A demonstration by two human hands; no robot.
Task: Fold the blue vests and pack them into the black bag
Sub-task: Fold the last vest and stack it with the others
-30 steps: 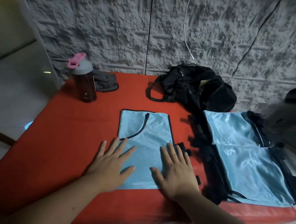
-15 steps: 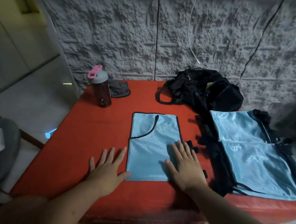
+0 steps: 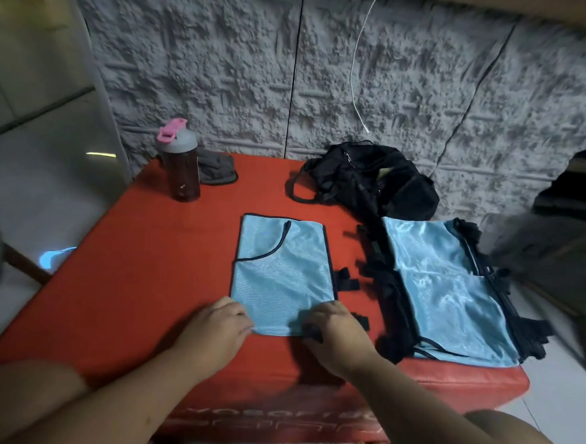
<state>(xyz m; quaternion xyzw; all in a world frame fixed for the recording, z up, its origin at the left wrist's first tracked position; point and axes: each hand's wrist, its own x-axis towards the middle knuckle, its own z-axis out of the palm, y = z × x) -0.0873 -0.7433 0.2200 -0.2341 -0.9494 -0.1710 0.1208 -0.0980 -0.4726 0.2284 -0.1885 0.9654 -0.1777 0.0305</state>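
Change since half a second ago: both hands drawn back from flat on the cloth and table to the near hem of the folded blue vest. Vest laid mid-table on the red mat. Left hand curled on the near-left corner, right hand on the near-right; both judged pinching. Risk: slick fabric unfolding if one corner is lifted unevenly. Unfolded vests just right; black bag behind, well apart from the hands.

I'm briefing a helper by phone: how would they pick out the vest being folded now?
On the red table, look at the middle, left of the pile of blue vests. The folded blue vest lies flat and alone there, its near edge held by the left hand and right hand.
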